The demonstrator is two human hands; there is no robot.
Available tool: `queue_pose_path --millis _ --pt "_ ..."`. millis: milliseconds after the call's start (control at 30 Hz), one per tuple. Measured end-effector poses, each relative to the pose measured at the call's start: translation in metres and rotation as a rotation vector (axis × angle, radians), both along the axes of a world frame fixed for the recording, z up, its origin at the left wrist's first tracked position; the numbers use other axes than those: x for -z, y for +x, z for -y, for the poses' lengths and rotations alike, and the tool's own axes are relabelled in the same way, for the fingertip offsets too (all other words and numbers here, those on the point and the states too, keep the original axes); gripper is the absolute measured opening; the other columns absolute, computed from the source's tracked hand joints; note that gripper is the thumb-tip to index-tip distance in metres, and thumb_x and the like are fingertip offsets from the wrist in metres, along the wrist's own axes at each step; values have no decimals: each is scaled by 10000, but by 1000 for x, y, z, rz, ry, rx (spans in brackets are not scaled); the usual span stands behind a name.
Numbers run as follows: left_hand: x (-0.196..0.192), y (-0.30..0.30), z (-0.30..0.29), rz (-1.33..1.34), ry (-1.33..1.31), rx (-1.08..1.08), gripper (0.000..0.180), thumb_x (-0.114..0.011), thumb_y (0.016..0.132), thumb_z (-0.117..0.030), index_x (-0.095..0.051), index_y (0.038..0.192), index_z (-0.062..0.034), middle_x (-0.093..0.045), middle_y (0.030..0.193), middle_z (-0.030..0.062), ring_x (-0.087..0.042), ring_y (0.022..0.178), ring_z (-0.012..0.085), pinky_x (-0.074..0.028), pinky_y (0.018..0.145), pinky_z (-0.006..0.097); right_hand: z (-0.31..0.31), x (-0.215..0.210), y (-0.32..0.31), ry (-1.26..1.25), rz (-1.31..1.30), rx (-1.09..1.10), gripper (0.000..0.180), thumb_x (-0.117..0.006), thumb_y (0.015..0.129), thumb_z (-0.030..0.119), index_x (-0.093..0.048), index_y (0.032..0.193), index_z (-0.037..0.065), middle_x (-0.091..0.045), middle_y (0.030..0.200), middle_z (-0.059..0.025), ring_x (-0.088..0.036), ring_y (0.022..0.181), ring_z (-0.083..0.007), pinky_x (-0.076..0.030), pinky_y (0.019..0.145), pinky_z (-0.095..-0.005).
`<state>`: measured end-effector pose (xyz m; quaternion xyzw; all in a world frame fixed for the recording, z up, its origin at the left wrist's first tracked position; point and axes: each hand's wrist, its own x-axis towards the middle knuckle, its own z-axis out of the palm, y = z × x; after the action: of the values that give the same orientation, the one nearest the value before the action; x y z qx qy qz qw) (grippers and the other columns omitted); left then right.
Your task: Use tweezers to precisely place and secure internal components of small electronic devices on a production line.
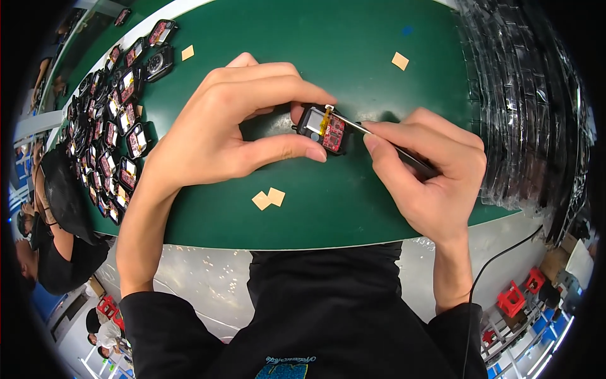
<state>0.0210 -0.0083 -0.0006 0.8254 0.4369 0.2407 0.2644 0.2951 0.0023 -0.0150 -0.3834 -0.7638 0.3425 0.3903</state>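
I am pinching the small black device (323, 128) between my left hand's (218, 123) thumb and forefinger on the green mat (353, 38). My right hand (429, 167) is gripping tweezers (391, 146), their long axis pointing left, tip touching the device's red board.

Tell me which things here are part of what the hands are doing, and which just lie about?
In use: small black device, held by left hand; thin tool in right hand.

Lying about: rows of similar devices, tan paper squares, stacked clear bags.
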Motion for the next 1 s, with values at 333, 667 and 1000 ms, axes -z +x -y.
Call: queue_pose_path --millis 333,667,1000 --pt "4 -3 -2 42 -36 -19 561 -1020 703 -267 -822 1178 -42 -767 978 20 -583 780 158 -398 734 295 6 1 2 147 120 17 291 -867 811 -82 -884 1086 12 -644 768 13 -444 562 -11 -300 507 -219" --pt "3 -11 -8 73 -94 43 563 -1009 715 -310 -835 1191 -64 -770 993 -1 -474 726 124 -359 712 298 3 -6 3 1 104 -41 231 -852 850 -82 -878 1065 -2 -672 742 -25 -580 630 -80 -404 573 -245" --pt "5 -12 -10 65 -99 73 586 -998 718 -366 -838 1198 -69 -774 1002 -2 -454 724 118 -340 693 295 2 -5 3 -57 82 -69 199 -857 860 -68 -874 1047 -3 -663 727 -25 -582 633 -83 -404 582 -243"
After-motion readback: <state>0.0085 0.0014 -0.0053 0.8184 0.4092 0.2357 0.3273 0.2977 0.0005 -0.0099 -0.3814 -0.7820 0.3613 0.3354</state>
